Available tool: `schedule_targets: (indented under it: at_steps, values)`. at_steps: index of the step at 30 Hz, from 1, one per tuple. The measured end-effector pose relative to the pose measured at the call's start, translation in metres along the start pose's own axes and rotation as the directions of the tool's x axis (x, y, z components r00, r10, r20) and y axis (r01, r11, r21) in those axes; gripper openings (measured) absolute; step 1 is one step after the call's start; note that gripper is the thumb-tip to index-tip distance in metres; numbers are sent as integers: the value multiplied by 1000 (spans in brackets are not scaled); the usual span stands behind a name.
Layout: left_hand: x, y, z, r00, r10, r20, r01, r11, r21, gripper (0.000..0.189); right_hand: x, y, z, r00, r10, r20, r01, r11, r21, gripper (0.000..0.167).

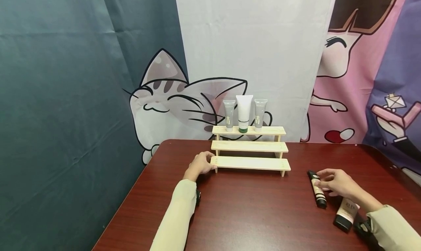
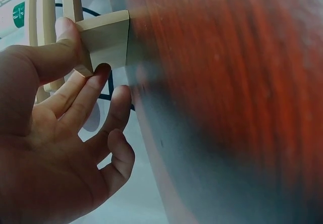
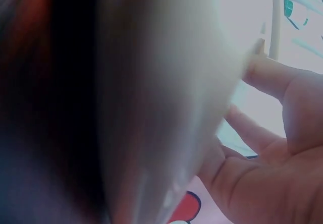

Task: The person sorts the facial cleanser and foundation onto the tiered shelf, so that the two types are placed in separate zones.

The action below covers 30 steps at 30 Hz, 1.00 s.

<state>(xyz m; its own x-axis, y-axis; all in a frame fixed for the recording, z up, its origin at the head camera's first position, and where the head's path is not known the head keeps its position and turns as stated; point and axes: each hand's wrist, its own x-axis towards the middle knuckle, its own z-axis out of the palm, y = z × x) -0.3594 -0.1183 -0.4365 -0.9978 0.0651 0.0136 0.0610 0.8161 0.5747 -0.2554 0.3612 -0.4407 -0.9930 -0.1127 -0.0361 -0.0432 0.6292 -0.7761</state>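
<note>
By the look of it, busy with taking up a slim tube (image 1: pixel 318 193) while steadying a wooden rack (image 1: pixel 250 146) at the centre of the frame. Pinching the left end of the bottom shelf (image 1: pixel 251 162) between thumb and foremost fingers of the left hand (image 1: pixel 200 164), with the other fingers loosely bent and off the wood. Touching the slim tube, right of centre, with the partly curved fingers of the right hand (image 1: pixel 338 183); impossible to tell whether gripping or merely touching. Flat on the surface (image 1: pixel 250 207), close by at lower right: a wider tube (image 1: pixel 347 210). Upright on the top shelf (image 1: pixel 276 130): a white tube (image 1: pixel 244 110) between two grey tubes (image 1: pixel 229 114). Probably calling next for a sure pinch on the slim tube, clear of the wider tube.
</note>
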Motion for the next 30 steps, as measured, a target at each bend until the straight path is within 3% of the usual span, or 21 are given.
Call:
schedule_targets:
  at_steps: [14,30]
  values:
    - [-1,0,-1,1000,1,7,-1,1000,-5,48,3,-5,7,999,53,-4,-53,998,14,47]
    - [-2,1,-1,1000,0,4,0,1000,-2,48,0,-12,11,998,-16,-58,15,1000,-16,52]
